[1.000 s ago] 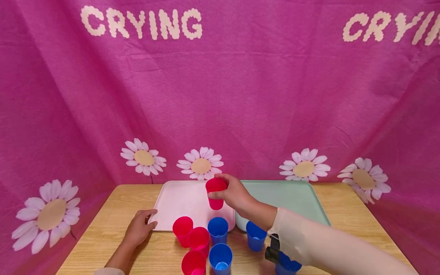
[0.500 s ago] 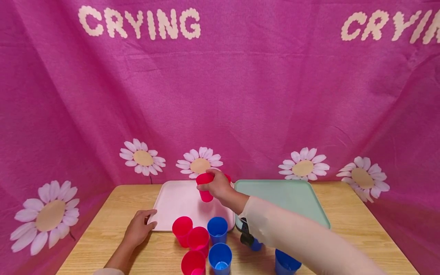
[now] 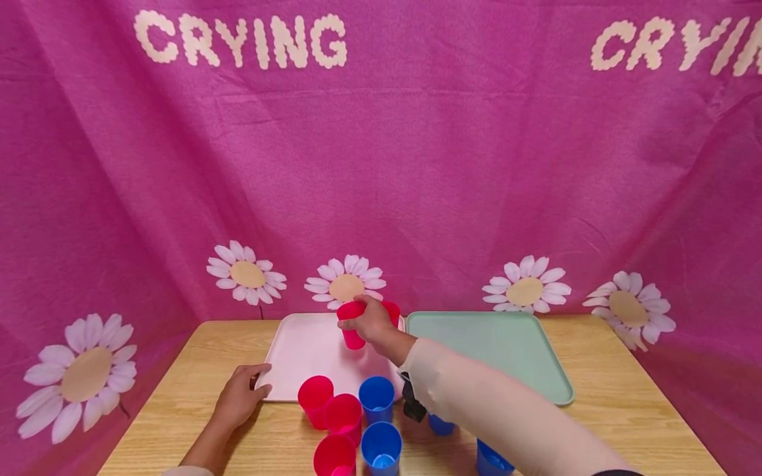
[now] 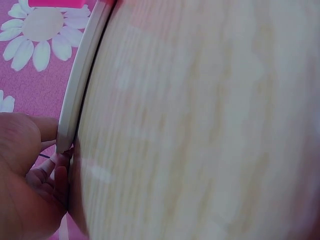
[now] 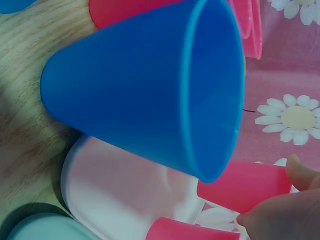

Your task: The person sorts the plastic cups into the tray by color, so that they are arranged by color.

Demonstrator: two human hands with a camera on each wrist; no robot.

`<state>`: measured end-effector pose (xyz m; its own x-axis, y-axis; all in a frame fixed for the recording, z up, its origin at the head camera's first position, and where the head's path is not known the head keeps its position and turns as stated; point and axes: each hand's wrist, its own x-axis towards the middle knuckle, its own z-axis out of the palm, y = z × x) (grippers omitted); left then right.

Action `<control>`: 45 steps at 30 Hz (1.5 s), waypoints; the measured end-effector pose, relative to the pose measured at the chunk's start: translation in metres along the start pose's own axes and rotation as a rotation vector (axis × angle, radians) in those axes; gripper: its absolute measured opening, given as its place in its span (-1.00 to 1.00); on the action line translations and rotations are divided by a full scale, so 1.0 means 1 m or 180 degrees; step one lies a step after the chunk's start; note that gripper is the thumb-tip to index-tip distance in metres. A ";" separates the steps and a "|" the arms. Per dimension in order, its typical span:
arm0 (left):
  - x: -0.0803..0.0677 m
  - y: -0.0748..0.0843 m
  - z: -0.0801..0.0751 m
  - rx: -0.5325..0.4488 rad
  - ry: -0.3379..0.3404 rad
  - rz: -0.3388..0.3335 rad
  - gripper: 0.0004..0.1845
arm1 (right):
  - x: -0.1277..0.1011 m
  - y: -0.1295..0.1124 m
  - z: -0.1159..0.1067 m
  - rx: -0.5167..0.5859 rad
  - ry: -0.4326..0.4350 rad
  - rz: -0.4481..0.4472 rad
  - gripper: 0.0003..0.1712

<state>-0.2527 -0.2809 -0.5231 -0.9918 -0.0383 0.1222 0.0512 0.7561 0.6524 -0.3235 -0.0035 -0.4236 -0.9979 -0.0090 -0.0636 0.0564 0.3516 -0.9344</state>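
Two hands are at the pink tray (image 3: 309,350): the right hand (image 3: 370,322) grips a red cup (image 3: 351,325) over its far edge, beside another red cup (image 3: 391,311) (partly hidden), and the left hand (image 3: 238,396) holds its near left corner, fingers curled on the rim. More red and blue cups stand on the tabletop (image 3: 178,410) in front of the tray; a green tray (image 3: 506,344) lies to its right.

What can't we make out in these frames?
- Head view: whether the red cup held by the right hand touches the pink tray; the hand covers it.
- Head view: two blue cups, mostly hidden by the sleeve.
- Left wrist view: left hand on the tray corner, blurred, cut off by the frame edge.
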 end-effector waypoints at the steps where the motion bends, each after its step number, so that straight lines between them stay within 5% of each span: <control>1: 0.000 0.000 0.000 -0.0004 -0.0003 -0.0008 -0.59 | 0.001 0.001 0.001 0.0000 -0.0002 0.0016 -0.14; 45: -0.002 0.003 -0.002 -0.0017 0.0033 0.0003 -0.59 | 0.020 0.017 0.022 -0.0076 0.0067 0.0082 -0.15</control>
<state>-0.2500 -0.2798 -0.5203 -0.9904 -0.0442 0.1307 0.0530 0.7526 0.6563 -0.3418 -0.0181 -0.4487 -0.9966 0.0200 -0.0801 0.0817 0.3738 -0.9239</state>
